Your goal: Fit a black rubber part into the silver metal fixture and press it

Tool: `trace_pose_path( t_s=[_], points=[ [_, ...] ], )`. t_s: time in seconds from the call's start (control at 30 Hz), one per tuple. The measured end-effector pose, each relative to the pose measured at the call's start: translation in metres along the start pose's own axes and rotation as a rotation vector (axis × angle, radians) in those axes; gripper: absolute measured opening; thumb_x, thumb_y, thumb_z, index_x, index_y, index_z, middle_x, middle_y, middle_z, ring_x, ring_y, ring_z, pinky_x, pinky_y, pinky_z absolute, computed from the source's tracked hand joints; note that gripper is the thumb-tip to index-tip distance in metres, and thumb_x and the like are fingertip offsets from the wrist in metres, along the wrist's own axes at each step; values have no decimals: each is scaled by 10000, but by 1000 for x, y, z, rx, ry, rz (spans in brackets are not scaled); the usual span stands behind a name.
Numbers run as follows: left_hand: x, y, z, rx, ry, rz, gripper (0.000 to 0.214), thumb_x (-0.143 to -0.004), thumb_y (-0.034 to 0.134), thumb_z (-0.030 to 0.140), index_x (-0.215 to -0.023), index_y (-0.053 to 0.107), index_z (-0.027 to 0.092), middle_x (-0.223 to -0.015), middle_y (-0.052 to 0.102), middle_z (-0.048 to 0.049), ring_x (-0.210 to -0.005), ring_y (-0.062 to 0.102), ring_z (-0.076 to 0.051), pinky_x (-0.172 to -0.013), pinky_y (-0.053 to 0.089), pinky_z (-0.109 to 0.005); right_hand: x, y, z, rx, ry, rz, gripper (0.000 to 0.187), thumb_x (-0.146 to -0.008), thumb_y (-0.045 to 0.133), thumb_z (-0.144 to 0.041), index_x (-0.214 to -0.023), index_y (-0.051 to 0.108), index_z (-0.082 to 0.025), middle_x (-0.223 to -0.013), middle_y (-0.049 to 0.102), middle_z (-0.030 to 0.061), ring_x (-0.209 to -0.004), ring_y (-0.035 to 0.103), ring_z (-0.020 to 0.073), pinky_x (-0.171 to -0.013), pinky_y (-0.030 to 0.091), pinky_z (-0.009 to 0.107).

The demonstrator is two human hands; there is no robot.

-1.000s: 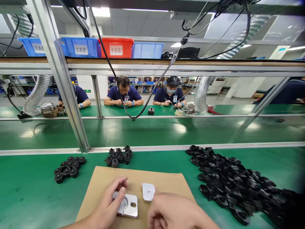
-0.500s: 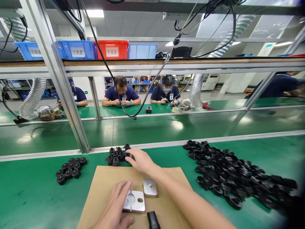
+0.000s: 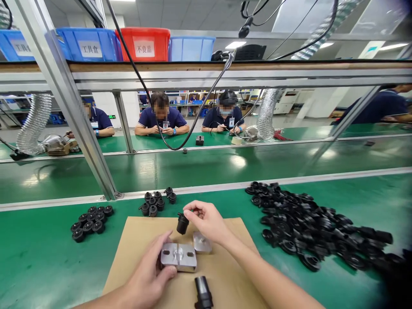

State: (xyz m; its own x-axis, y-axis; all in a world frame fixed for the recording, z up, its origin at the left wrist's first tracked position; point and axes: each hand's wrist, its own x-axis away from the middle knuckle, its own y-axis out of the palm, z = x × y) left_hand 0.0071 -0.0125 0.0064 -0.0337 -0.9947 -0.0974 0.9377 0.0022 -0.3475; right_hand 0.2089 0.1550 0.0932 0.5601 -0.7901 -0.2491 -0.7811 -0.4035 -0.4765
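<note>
My left hand (image 3: 148,274) grips the left end of a flat metal fixture block (image 3: 179,256) lying on a brown cardboard sheet (image 3: 135,253). Just above the cardboard, my right hand (image 3: 206,219) pinches a small black plastic part (image 3: 182,223) and holds it over the fixture. A smaller metal block (image 3: 202,243) sits right beside the fixture, under my right hand. A black cylindrical tool (image 3: 202,294) lies on the cardboard near the bottom edge. A small cluster of black parts (image 3: 157,202) rests just beyond the cardboard.
A second cluster of black parts (image 3: 90,219) lies at the left, and a large heap of black rings (image 3: 309,231) at the right. A metal post (image 3: 80,128) rises from the bench rail. Several seated people work across the green conveyor (image 3: 209,165). Coloured bins (image 3: 144,43) stand on the top shelf.
My right hand reached to the small cluster, took a black part and brought it back over the fixture. My left hand shifted its hold on the fixture block.
</note>
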Motion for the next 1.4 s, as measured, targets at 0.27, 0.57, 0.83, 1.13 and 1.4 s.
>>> trace_pose_path(
  t_s=[0.27,0.57,0.83,1.13,1.4],
  points=[
    [-1,-3,6,77,-36,5,670,-1035,650,424,-1636,392,278,-1571,554,-161,-1478,526,-364,-1279,397,-557,34,13,-8,-92,-105,14,262,-977,655,-391,-899,771,-169,-836,687,50,-576,467,114,-558,367,279],
    [0,-4,2,67,-1,21,667,-1051,670,544,-1631,427,321,-1711,464,-128,-1579,435,-369,-1317,388,-547,40,21,-12,-81,-172,-49,247,-991,656,-377,-934,771,-167,-861,703,68,-623,492,134,-576,373,282],
    [-1,-7,6,102,-37,-10,723,-1044,638,632,-1643,411,295,-1719,450,-145,-1588,421,-381,-1327,366,-555,36,18,-10,-59,-112,-143,162,-959,670,-302,-923,772,-181,-697,592,-15,-570,465,115,-561,372,262],
    [-5,-5,11,159,-83,19,771,-1029,620,696,-1634,413,264,-1566,584,-151,-1493,510,-371,-1280,404,-522,35,0,-8,25,-317,-314,458,-845,824,-109,-1267,730,-260,-1232,748,31,-1037,688,200,-922,525,305],
    [-5,-7,14,153,-95,16,763,-1023,625,704,-1619,434,268,-1617,549,-149,-1534,474,-365,-1299,394,-512,33,10,-2,65,-342,-247,385,-812,884,-128,-1158,743,-219,-1127,780,33,-1033,710,230,-905,511,326]
  ],
)
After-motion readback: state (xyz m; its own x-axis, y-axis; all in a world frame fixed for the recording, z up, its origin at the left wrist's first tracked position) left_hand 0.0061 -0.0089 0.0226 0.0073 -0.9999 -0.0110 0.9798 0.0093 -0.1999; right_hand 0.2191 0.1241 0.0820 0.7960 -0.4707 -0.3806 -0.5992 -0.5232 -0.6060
